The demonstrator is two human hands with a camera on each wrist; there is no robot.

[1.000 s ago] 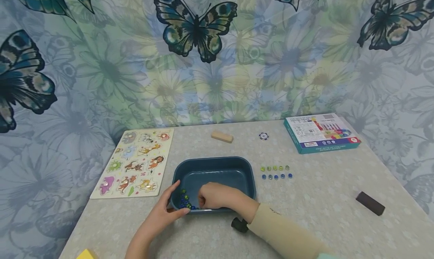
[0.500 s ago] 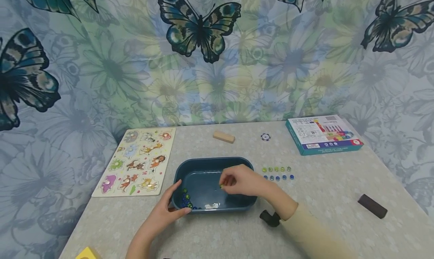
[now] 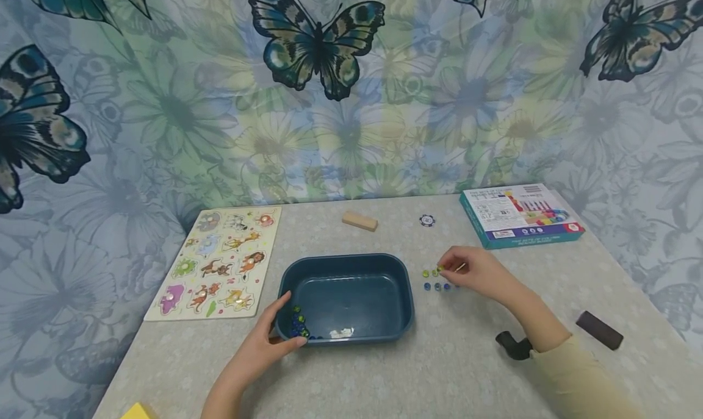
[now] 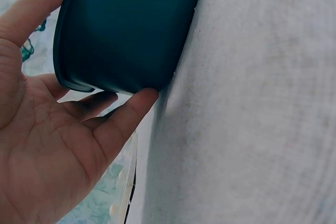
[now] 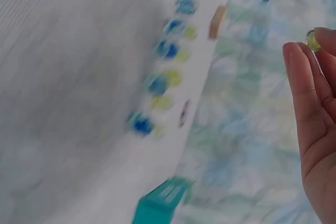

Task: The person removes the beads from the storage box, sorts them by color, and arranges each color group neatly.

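My left hand [image 3: 254, 349] grips the near left corner of a dark blue plastic basin [image 3: 351, 340], thumb over the rim and fingers against the outer wall. Green and blue glass marbles [image 3: 299, 329] lie clustered inside that corner. To the right of the basin, my right hand [image 3: 483, 275] hovers above two short rows on the table, pinching a yellow-green marble [image 5: 312, 40] between thumb and fingertips. The farther row has green marbles [image 3: 426, 274], the nearer one blue marbles [image 3: 427, 286]. In the head view the hand covers the right part of both rows.
An animal puzzle board [image 3: 214, 263] lies left of the basin. Behind it are a wooden block [image 3: 359, 221] and a poker chip [image 3: 427, 221]. A game box [image 3: 522, 216] lies back right, a dark brown block [image 3: 600, 330] near the right edge, something yellow [image 3: 137, 411] front left.
My right hand has lifted out of the basin with a marble and moved right to above the rows. The left hand keeps its hold on the basin.
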